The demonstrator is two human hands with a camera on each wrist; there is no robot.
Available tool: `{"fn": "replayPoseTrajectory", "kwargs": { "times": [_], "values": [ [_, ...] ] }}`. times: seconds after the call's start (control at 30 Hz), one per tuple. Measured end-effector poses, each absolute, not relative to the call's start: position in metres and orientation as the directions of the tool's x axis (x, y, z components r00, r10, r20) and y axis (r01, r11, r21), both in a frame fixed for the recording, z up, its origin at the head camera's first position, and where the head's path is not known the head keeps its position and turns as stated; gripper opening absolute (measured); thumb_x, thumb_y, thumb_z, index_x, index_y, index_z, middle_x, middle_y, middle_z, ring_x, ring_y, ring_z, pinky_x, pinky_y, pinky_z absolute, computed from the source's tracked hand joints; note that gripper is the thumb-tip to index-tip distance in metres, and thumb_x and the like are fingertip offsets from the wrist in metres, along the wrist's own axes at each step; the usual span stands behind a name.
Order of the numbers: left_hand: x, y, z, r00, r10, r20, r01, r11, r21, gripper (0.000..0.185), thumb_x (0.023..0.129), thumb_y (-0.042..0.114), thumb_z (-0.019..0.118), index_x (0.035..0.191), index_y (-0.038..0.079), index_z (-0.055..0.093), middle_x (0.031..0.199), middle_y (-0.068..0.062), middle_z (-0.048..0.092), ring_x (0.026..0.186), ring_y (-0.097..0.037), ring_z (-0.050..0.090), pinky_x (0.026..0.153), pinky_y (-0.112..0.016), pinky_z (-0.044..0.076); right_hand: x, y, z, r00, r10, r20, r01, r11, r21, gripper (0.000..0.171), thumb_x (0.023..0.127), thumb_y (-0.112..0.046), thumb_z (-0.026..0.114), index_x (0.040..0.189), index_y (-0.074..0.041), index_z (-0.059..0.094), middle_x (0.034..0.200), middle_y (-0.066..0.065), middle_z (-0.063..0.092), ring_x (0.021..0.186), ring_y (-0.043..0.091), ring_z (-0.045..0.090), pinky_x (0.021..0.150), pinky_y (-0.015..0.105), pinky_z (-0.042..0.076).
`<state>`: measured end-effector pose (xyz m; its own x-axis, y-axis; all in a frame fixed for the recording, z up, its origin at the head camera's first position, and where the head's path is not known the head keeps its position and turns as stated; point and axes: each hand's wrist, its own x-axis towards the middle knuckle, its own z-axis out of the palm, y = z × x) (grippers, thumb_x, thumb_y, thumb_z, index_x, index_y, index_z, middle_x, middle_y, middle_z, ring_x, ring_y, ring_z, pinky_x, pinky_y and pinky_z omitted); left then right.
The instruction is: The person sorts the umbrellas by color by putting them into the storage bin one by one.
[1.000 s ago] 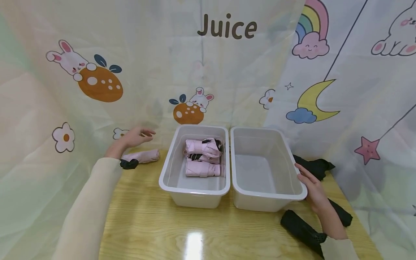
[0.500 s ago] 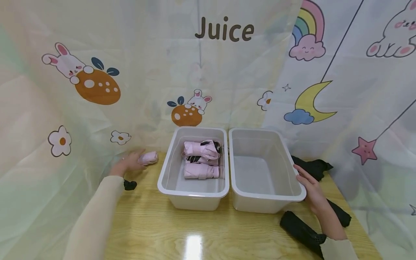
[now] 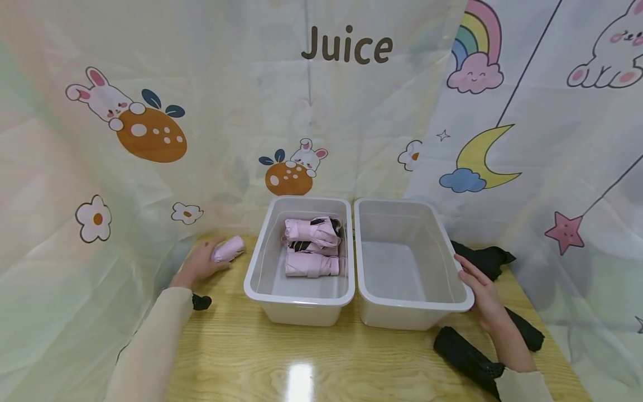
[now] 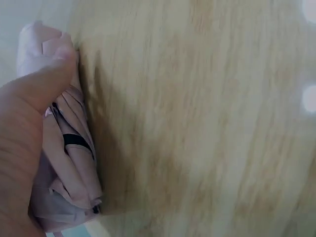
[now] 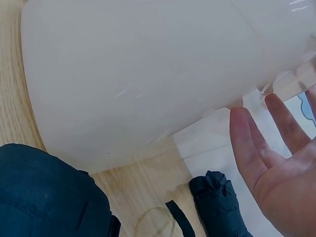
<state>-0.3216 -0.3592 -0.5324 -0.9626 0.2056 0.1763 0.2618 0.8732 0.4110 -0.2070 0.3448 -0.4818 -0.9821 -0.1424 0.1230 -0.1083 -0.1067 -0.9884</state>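
Note:
My left hand grips a pink folded umbrella at the table's far left, by the curtain. In the left wrist view the thumb lies across the umbrella's rolled fabric. A small black piece shows below the left wrist. My right hand rests its extended fingers on the right rim of a light grey bin. Beside it, a matching bin contains several pink folded umbrellas lying on their sides.
Black folded umbrellas lie right of the bins: one in front, one partly behind the right forearm, another farther back. A printed curtain hangs behind and along both sides of the wooden table.
My left hand came down from above the pink umbrella and took hold of it. The umbrella's visible end now tilts more. My right hand stays at the bin rim.

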Motion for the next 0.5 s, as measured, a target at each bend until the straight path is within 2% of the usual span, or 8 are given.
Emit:
{"fn": "replayPoseTrajectory", "kwargs": {
  "times": [0.27,0.5],
  "values": [
    [-0.319,-0.363,-0.543,-0.986,0.128,0.105,0.165,0.794,0.584,0.068,0.081,0.029,0.081,0.139,0.01,0.053,0.129,-0.023,0.057,0.109,-0.039,0.054,0.09,-0.054,0.04,-0.206,0.345,-0.482,-0.983,-0.136,0.125,-0.11,-0.113,-0.987,0.049,0.106,-0.016,0.041,0.153,-0.019,0.033,0.13,-0.017,0.053,0.105,0.005,0.056,0.077,0.027,0.053],
    [-0.311,-0.366,-0.543,-0.983,0.166,0.08,0.175,0.703,0.69,0.067,0.082,0.027,0.081,0.139,0.005,0.054,0.133,-0.021,0.055,0.107,-0.031,0.054,0.089,-0.045,0.041,-0.207,0.346,-0.482,-0.982,-0.143,0.126,-0.112,-0.097,-0.989,0.048,0.105,-0.018,0.042,0.153,-0.021,0.034,0.131,-0.015,0.051,0.105,0.005,0.056,0.077,0.027,0.053]
  ]
}}
